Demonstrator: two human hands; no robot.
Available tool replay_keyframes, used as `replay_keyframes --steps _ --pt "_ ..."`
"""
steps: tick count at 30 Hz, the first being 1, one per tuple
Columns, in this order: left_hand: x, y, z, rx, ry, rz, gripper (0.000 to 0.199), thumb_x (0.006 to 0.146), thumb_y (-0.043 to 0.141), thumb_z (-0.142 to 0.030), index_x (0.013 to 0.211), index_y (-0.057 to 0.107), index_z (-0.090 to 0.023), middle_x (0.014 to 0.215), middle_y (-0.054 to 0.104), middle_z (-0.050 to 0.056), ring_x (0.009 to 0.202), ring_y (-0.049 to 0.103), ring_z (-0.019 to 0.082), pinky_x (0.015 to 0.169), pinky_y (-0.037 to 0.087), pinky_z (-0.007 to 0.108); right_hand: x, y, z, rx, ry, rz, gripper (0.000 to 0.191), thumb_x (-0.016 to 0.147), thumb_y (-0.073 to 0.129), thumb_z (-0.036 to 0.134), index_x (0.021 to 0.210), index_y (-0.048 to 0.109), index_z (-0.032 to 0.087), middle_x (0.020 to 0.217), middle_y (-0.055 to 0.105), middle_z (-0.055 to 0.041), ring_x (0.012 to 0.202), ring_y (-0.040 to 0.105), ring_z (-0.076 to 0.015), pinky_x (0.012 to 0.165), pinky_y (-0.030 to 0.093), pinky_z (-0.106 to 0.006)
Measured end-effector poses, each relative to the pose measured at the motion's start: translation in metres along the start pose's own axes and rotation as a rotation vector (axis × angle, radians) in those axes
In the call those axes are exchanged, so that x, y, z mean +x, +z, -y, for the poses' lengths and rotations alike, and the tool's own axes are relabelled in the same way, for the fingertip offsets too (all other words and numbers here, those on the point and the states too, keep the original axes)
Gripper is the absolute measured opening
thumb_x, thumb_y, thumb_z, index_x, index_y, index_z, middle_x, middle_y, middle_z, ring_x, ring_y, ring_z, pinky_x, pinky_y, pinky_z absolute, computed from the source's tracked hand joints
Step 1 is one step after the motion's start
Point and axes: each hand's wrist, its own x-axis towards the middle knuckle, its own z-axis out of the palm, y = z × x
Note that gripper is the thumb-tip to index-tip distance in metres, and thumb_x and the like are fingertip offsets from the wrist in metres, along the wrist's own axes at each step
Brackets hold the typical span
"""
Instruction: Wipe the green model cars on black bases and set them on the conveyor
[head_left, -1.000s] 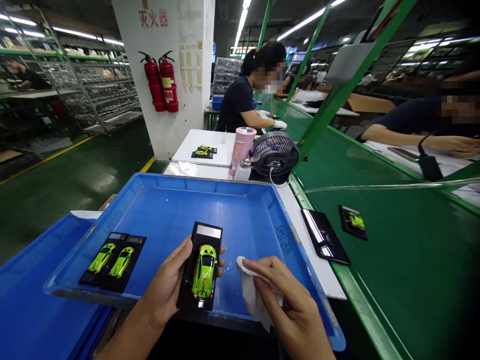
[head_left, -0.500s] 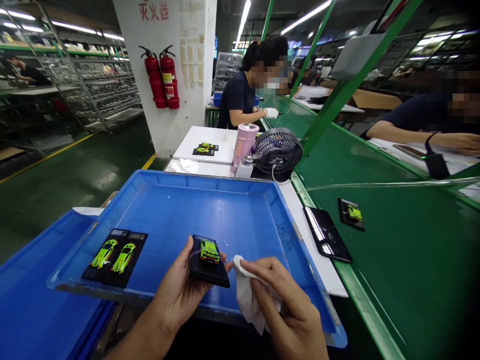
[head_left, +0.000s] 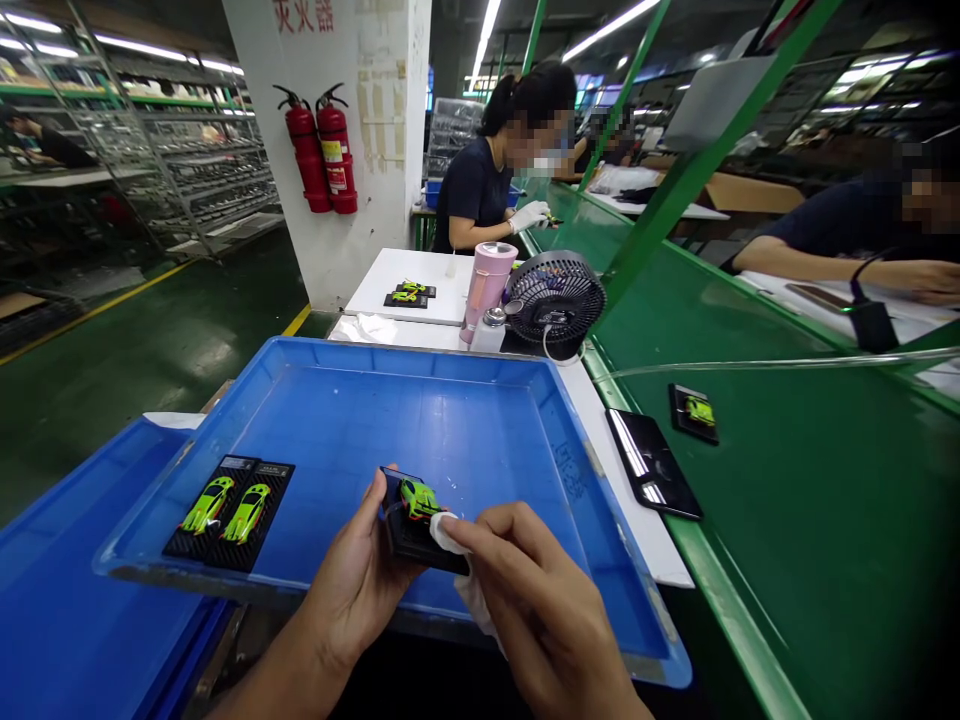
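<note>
Over the near part of the blue tray [head_left: 420,352], my left hand [head_left: 358,580] grips the black base [head_left: 409,540] of a lime-green model car [head_left: 418,498] by its edge. My right hand [head_left: 536,590] pinches a white cloth [head_left: 448,535], and its tip presses against the car's near end and the base there. The fingers and cloth cover part of that end. Two more lime-green model cars [head_left: 247,513] on black bases lie side by side at the tray's left.
Beyond the tray stand a pink bottle [head_left: 489,285], a small dispenser bottle [head_left: 491,330] and a black fan [head_left: 556,297]. A black tablet [head_left: 652,463] lies at the right, beside a green conveyor [head_left: 810,520] carrying another model car [head_left: 699,410]. A gloved co-worker [head_left: 480,190] sits ahead.
My right hand has moved left, bringing the cloth onto the model car. The car in my left hand has turned slightly. On the conveyor, the other car has shifted a little away.
</note>
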Motion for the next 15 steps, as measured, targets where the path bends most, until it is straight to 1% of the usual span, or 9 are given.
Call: replay_keyframes --steps 3,5,6,8,10,11,12,13,15 --pt "0.001 -0.003 0.0 0.024 0.042 0.026 0.018 0.094 0.044 -0.03 0.099 0.054 -0.016 0.072 0.066 0.005 0.062 0.067 0.016 0.069 0.058 0.035 0.001 -0.005 -0.002 -0.091 -0.004 0.081 0.045 0.092 0.039 0.004 0.128 0.052 0.026 0.095 0.048 -0.0061 0.079 0.054 -0.0142 0.065 0.047 -0.026" --pt "0.002 -0.004 0.0 0.057 0.081 0.032 0.016 0.093 0.045 -0.029 0.102 0.053 -0.018 0.073 0.066 0.004 0.065 0.068 0.017 0.071 0.058 0.037 -0.001 -0.01 -0.005 -0.119 0.011 0.081 0.044 0.092 0.038 0.005 0.129 0.052 0.026 0.093 0.049 -0.0055 0.076 0.054 -0.0135 0.064 0.047 -0.025" --pt "0.003 -0.005 -0.001 0.078 0.104 0.024 0.015 0.093 0.046 -0.029 0.103 0.052 -0.02 0.074 0.066 0.004 0.067 0.069 0.018 0.072 0.058 0.038 -0.003 -0.013 -0.007 -0.124 0.029 0.055 0.044 0.092 0.038 0.006 0.129 0.052 0.026 0.092 0.05 -0.0051 0.076 0.054 -0.0132 0.064 0.046 -0.024" --pt "0.004 -0.006 -0.001 0.12 0.156 0.002 0.017 0.092 0.048 -0.029 0.107 0.05 -0.022 0.077 0.067 0.004 0.074 0.071 0.021 0.074 0.058 0.04 -0.009 -0.016 -0.012 -0.116 0.106 -0.057 0.04 0.092 0.041 0.009 0.126 0.052 0.027 0.093 0.054 -0.0039 0.079 0.055 -0.0131 0.067 0.046 -0.022" --pt "0.004 -0.007 -0.001 0.168 0.207 -0.001 0.024 0.092 0.049 -0.03 0.114 0.048 -0.023 0.084 0.068 0.006 0.082 0.071 0.023 0.077 0.057 0.04 -0.015 -0.017 -0.016 -0.06 0.224 -0.187 0.031 0.091 0.047 0.013 0.115 0.058 0.029 0.094 0.058 -0.0018 0.083 0.057 -0.0133 0.07 0.045 -0.019" --pt "0.003 -0.007 0.0 0.194 0.229 0.013 0.028 0.091 0.05 -0.03 0.119 0.047 -0.023 0.088 0.069 0.007 0.085 0.071 0.024 0.079 0.057 0.04 -0.018 -0.015 -0.018 0.004 0.292 -0.217 0.023 0.09 0.049 0.016 0.105 0.062 0.028 0.092 0.059 -0.0007 0.081 0.057 -0.0131 0.069 0.045 -0.019" --pt "0.002 -0.006 0.001 0.222 0.249 0.038 0.034 0.091 0.05 -0.031 0.124 0.044 -0.024 0.093 0.069 0.007 0.088 0.071 0.025 0.081 0.056 0.041 -0.02 -0.013 -0.018 0.102 0.376 -0.217 0.016 0.089 0.051 0.02 0.094 0.065 0.027 0.088 0.06 -0.0001 0.077 0.057 -0.0128 0.066 0.045 -0.018" --pt "0.0 -0.006 0.002 0.246 0.266 0.072 0.039 0.091 0.05 -0.032 0.129 0.041 -0.027 0.097 0.069 0.008 0.091 0.07 0.026 0.082 0.055 0.042 -0.021 -0.01 -0.018 0.233 0.478 -0.197 0.014 0.089 0.053 0.024 0.085 0.066 0.025 0.084 0.059 0.0 0.072 0.056 -0.0123 0.062 0.045 -0.018" --pt "-0.005 -0.005 0.004 0.276 0.289 0.162 0.048 0.091 0.05 -0.033 0.136 0.033 -0.033 0.103 0.068 0.007 0.096 0.069 0.027 0.085 0.053 0.045 -0.023 -0.004 -0.015 0.521 0.735 -0.194 0.017 0.084 0.06 0.034 0.077 0.069 0.022 0.084 0.061 -0.0008 0.068 0.056 -0.0123 0.057 0.045 -0.018"
